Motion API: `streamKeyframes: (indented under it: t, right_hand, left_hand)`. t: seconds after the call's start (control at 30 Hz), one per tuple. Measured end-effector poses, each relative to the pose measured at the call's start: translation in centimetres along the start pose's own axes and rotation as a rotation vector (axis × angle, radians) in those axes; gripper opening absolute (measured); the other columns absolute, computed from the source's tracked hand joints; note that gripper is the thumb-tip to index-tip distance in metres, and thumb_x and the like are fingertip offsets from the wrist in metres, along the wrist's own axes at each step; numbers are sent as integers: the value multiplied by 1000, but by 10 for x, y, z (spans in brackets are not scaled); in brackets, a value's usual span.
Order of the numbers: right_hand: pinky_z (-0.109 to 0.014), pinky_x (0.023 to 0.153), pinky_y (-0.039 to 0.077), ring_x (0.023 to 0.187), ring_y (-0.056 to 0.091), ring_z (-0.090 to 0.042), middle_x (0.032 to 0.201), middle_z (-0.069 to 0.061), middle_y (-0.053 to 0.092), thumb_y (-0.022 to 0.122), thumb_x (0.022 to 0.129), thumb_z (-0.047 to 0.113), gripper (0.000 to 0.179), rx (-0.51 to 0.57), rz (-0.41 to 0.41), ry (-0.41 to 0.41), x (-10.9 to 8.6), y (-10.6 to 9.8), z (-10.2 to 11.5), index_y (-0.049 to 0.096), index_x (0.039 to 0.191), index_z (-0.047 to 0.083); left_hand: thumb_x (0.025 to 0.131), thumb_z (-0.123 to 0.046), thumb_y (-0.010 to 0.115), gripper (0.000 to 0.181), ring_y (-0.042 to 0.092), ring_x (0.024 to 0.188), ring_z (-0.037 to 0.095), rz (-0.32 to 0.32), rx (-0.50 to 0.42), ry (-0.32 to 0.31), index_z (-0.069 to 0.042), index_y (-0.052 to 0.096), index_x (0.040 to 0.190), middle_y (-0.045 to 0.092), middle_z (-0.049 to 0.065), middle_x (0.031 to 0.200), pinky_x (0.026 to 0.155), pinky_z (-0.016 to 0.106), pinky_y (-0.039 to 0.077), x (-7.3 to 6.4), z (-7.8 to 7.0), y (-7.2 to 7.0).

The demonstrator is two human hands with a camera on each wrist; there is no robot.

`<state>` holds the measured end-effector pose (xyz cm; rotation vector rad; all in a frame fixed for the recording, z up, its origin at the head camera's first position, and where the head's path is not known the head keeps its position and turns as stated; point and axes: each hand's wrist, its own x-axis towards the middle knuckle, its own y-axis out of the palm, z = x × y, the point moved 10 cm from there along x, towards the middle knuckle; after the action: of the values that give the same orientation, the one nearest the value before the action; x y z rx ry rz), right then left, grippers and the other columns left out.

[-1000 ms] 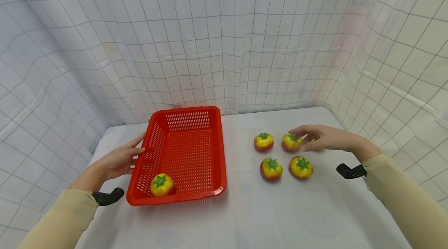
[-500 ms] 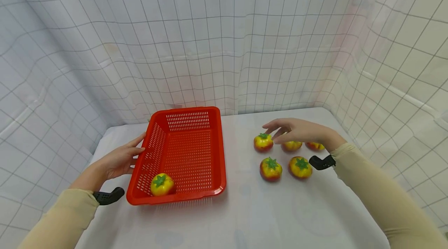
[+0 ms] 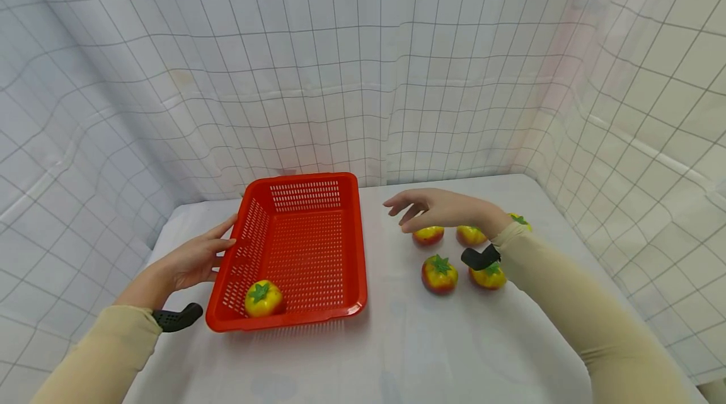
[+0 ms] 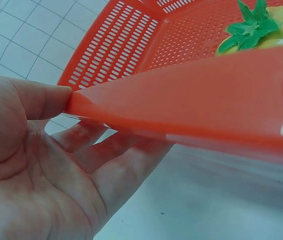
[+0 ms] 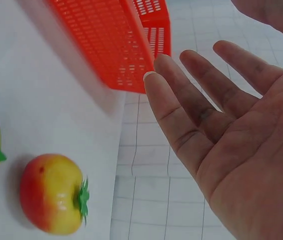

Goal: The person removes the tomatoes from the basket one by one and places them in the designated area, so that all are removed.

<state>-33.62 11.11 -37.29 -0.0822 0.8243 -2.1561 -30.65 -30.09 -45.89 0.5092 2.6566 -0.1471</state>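
My left hand (image 3: 193, 262) holds the left rim of a red perforated plastic basket (image 3: 363, 265). In the left wrist view the thumb lies at the rim's edge and the fingers reach under it. One yellow-red, persimmon-like fruit with a green leafy top (image 3: 263, 299) lies in the basket's near left corner. My right hand (image 3: 439, 208) is empty, fingers relaxed and apart, above the table between the basket and the loose fruits. It partly hides the back left fruit (image 3: 428, 236); the right wrist view shows a fruit (image 5: 54, 194) below the fingers.
Several similar fruits sit to the right, among them a front left one (image 3: 439, 275), a front right one (image 3: 489, 277) and a back middle one (image 3: 471, 236). A white cloth covers the table (image 3: 391, 353). Gridded white curtains (image 3: 363, 76) enclose the back and sides.
My right hand has moved left, from above the back right fruits past the back left one, toward the basket, holding nothing. The left hand and basket have stayed in place.
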Motion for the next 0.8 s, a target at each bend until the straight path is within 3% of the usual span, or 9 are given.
streamKeyframes:
  t: [0.43,0.63,0.8]
  right_hand:
    - [-39,99,51,118,62,-13,135,9,60,72,95,35,55,25,19,-73,30,16,22,53,146,35]
    - [-38,97,53,119,62,-16,138,0,59,74,94,33,56,33,44,-113,47,27,37,54,146,30]
    - [-37,96,53,122,60,-18,137,5,58,75,92,33,59,14,78,-127,62,38,53,53,147,31]
  left_hand:
    - [112,-27,41,72,62,117,32,7,10,12,-36,-9,163,20,29,162,93,55,55,0,-1,1]
    - [112,-26,41,72,61,117,33,18,11,15,-36,-10,163,19,30,162,93,54,55,1,0,1]
    - [112,-27,41,72,61,117,33,14,7,6,-37,-10,162,21,30,161,93,53,55,2,1,0]
